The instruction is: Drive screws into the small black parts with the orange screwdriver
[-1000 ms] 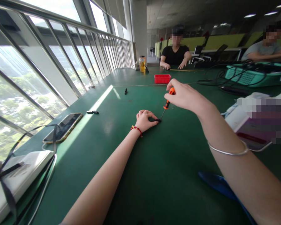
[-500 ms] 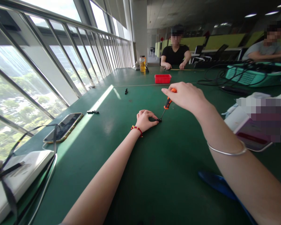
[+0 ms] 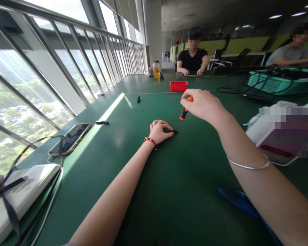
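Head view: the left hand [image 3: 157, 132] is closed on a small black part [image 3: 173, 131], pinning it to the green table [image 3: 133, 164] near the middle. The right hand [image 3: 205, 104] grips the orange end of a screwdriver [image 3: 184, 113], which leans toward the right, its tip down at the part's right end; whether the tip sits in a screw is too small to tell. The hands are apart, the right one higher and farther right. A red bracelet [image 3: 150, 140] circles the left wrist, a silver bangle [image 3: 248, 167] the right forearm. Beyond the hands lies a red box [image 3: 178, 86]. To the left are two black pieces, one [image 3: 102, 122] near the phone [image 3: 70, 139], the other [image 3: 138, 99] farther back. A person [image 3: 192, 60] in black sits at the far end.
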`<state>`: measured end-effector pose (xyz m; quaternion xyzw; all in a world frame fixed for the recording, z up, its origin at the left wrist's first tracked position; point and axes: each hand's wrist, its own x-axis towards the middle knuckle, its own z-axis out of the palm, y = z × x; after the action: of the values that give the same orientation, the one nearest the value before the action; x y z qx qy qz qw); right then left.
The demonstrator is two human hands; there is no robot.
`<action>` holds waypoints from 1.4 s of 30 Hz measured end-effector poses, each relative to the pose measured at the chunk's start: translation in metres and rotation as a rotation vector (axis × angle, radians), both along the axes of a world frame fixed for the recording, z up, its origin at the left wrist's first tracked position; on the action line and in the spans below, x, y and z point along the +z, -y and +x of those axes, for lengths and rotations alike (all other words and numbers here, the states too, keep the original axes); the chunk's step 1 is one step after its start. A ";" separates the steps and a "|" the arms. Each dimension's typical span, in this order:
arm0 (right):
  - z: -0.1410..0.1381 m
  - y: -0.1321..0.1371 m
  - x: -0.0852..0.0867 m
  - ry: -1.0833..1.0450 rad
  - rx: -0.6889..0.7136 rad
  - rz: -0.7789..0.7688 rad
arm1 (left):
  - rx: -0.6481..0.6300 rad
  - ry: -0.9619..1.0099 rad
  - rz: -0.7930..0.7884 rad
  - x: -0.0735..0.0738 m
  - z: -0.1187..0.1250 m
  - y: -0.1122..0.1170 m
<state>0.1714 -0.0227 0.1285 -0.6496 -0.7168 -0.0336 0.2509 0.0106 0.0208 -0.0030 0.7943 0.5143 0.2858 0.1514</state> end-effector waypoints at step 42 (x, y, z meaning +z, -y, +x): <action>0.001 0.002 0.001 0.005 -0.045 -0.041 | 0.006 -0.026 -0.004 0.002 -0.001 0.001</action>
<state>0.1729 -0.0248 0.1294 -0.6706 -0.7031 -0.0263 0.2350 0.0101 0.0194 -0.0009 0.7960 0.5193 0.2748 0.1455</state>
